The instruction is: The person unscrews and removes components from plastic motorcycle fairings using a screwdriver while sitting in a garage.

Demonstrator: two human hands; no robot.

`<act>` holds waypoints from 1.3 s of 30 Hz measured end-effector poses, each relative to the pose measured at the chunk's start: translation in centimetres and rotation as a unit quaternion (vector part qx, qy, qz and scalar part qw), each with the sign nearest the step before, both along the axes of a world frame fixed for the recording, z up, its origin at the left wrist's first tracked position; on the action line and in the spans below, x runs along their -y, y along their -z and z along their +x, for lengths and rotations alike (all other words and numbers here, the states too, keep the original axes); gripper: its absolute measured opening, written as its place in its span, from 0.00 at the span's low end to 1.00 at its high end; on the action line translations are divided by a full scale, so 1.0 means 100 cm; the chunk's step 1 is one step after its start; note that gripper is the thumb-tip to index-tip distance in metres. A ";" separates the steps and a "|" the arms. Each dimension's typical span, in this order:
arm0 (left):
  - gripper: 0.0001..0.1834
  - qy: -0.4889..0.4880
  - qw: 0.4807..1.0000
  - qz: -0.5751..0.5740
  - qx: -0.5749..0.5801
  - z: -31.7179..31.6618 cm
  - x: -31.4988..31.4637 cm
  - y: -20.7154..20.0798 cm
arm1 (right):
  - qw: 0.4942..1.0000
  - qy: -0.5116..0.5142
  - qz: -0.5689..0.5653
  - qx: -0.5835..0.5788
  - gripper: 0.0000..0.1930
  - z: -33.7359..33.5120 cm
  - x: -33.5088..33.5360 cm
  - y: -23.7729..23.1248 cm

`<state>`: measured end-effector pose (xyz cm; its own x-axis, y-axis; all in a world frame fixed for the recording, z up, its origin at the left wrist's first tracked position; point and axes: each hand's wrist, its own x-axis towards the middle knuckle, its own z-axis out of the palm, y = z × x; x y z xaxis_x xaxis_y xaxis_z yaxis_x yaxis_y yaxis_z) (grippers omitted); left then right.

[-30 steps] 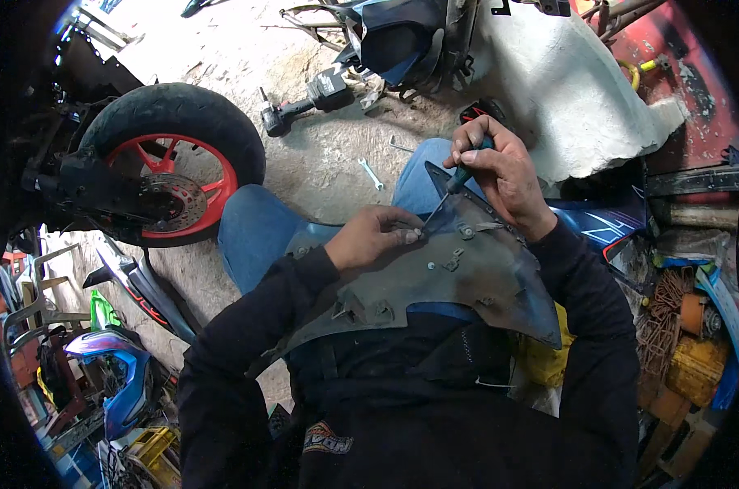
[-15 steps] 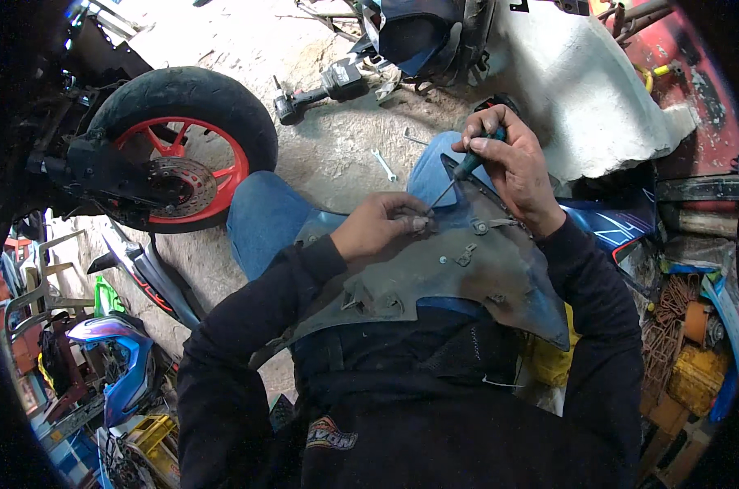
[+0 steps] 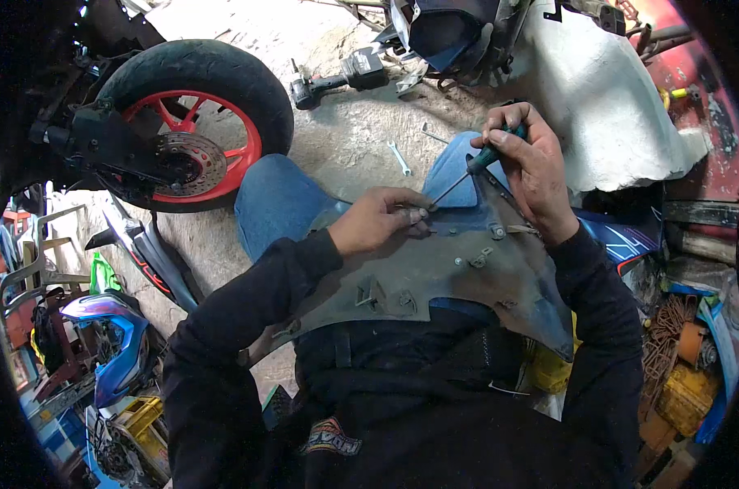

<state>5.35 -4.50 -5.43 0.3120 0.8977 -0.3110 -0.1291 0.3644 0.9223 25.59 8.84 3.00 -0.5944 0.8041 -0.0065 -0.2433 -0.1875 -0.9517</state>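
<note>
Our right grip is closed around the screwdriver; our left grip is pinched at its tip, though we cannot tell on what; the panel lies across our lap, just under the left fingers; we judge the step to be tip work by the panel's far edge; the next move calls for steady fingers and careful aim.

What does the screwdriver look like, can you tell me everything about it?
The screwdriver has a dark green handle, perhaps plastic, and a thin, straight, greyish shaft that looks like metal. It lies at a slant: handle toward the upper right, shaft pointing to the lower left. The right hand grips the handle. The shaft's far end reaches the fingers of the left hand, near the grey panel's edge. Its tip is too hard to see.
</note>
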 end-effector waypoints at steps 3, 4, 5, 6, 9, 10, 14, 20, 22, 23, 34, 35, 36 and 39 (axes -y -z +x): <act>0.15 -0.007 0.999 -0.025 0.018 -0.005 0.003 0.006 | 1.000 0.002 0.000 0.009 0.10 -0.004 0.000 0.003; 0.15 -0.004 1.000 -0.028 0.012 -0.005 0.003 0.003 | 1.000 0.000 -0.001 0.006 0.10 -0.006 0.001 0.003; 0.15 -0.005 1.000 -0.028 0.013 -0.005 0.003 0.001 | 1.000 -0.002 -0.001 0.002 0.10 -0.007 0.002 0.002; 0.15 -0.006 1.000 -0.025 0.007 -0.004 0.004 -0.001 | 1.000 -0.002 -0.001 0.003 0.10 -0.007 0.002 0.002; 0.15 -0.012 0.999 -0.033 0.010 -0.002 0.002 -0.002 | 1.000 -0.006 -0.004 -0.004 0.10 -0.008 0.002 0.004; 0.15 -0.017 0.999 -0.044 0.019 -0.002 0.003 0.000 | 1.000 -0.005 0.003 -0.005 0.10 -0.010 0.002 0.004; 0.15 -0.027 0.994 -0.066 0.083 -0.003 0.006 0.002 | 0.999 -0.048 0.011 -0.011 0.10 -0.011 0.004 0.005; 0.13 -0.067 0.992 -0.093 0.047 -0.013 0.011 0.000 | 0.985 -0.108 0.064 0.119 0.13 -0.019 0.007 -0.007; 0.16 0.004 0.997 0.038 -0.061 -0.018 0.015 -0.006 | 0.957 -0.089 0.094 0.259 0.15 -0.025 0.006 -0.007; 0.16 0.004 0.998 0.036 -0.059 -0.020 0.016 -0.012 | 0.957 -0.090 0.092 0.261 0.15 -0.029 0.007 -0.006; 0.18 0.303 0.933 0.016 -0.192 -0.034 0.035 -0.018 | 0.861 -0.338 0.287 0.250 0.15 -0.081 0.035 0.008; 0.18 0.302 0.934 0.016 -0.190 -0.033 0.032 -0.025 | 0.860 -0.340 0.286 0.252 0.15 -0.083 0.036 0.003; 0.18 0.330 0.916 0.007 -0.229 -0.032 0.029 -0.035 | 0.856 -0.353 0.270 0.263 0.15 -0.085 0.038 0.000; 0.17 0.333 0.908 0.015 -0.256 -0.031 0.034 -0.025 | 0.848 -0.371 0.258 0.277 0.15 -0.088 0.038 0.000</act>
<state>2.25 -7.93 -2.95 0.6100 0.5742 -0.5461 0.5578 0.1783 0.8106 16.77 5.01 2.99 -0.9584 0.1914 -0.2117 0.2715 0.3824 -0.8832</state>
